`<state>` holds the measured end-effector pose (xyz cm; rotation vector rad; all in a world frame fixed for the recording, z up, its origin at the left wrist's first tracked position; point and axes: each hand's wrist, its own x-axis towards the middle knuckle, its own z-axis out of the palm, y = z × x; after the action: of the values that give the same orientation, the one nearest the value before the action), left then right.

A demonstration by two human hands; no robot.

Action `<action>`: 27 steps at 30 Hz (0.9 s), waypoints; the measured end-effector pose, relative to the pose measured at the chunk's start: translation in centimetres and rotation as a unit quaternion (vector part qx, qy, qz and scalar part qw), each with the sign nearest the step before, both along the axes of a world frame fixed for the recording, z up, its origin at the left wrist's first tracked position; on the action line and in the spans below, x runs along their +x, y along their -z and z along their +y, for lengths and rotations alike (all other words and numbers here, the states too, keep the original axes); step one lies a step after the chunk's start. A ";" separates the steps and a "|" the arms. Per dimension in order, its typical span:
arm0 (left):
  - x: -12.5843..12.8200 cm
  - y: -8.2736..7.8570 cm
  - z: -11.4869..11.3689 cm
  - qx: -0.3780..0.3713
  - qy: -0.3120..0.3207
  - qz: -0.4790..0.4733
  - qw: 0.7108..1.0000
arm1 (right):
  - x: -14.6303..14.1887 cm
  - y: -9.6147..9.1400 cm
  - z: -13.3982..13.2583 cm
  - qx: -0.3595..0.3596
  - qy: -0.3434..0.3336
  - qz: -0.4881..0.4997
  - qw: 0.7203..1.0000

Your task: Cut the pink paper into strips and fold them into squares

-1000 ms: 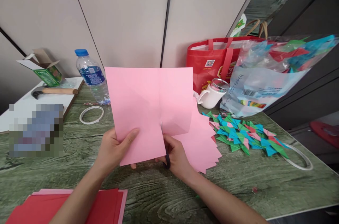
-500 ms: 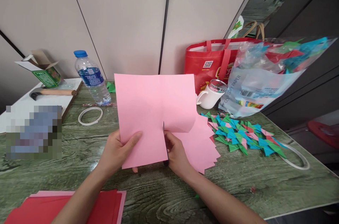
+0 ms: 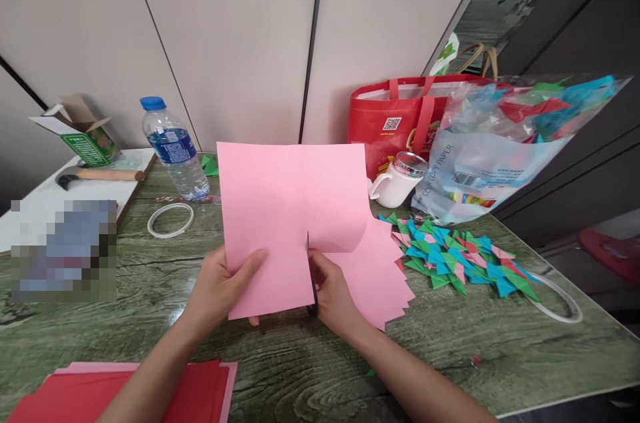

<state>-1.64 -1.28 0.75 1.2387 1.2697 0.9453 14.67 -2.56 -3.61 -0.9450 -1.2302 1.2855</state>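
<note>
A sheet of pink paper (image 3: 265,209) stands upright before me, cut from its lower edge up to about mid-height. My left hand (image 3: 225,283) pinches its left side, thumb in front and fingers behind. In the cut sit dark-handled scissors (image 3: 313,299), mostly hidden by the paper and my fingers. My right hand (image 3: 333,286) is closed around their handles. The right half of the sheet curls up above that hand. Behind it, a fanned stack of pink paper pieces (image 3: 380,269) lies on the table.
Folded paper pieces (image 3: 455,256) in several colours and a tape roll (image 3: 560,299) lie right. Behind are a white mug (image 3: 395,186), red bag (image 3: 385,123) and plastic bag (image 3: 480,169). Left: a bottle (image 3: 173,149), tape roll (image 3: 170,219), hammer (image 3: 105,174), red paper (image 3: 125,389).
Almost nothing differs. The view has shifted very slightly, and the scissors' dark handle shows a little more beside the paper's cut edge.
</note>
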 end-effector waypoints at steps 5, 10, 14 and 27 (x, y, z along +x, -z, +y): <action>0.0 -0.1 0.0 -0.005 0.005 -0.005 1.000 | 0.1 0.1 0.0 -0.004 -0.002 0.006 1.000; 0.0 -0.4 0.0 -0.005 0.012 0.004 1.000 | -0.1 0.4 0.0 -0.006 -0.001 0.041 0.999; 0.0 -0.7 0.0 -0.011 0.019 0.009 1.000 | -0.3 0.5 0.0 -0.008 0.009 0.048 0.999; 0.1 -0.6 0.0 -0.041 0.010 -0.011 0.999 | -0.1 1.0 0.1 0.008 0.014 0.038 0.999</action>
<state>-1.50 -1.26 1.33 1.1730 1.2646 0.8822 14.54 -2.46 -4.62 -0.8900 -1.1628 1.2761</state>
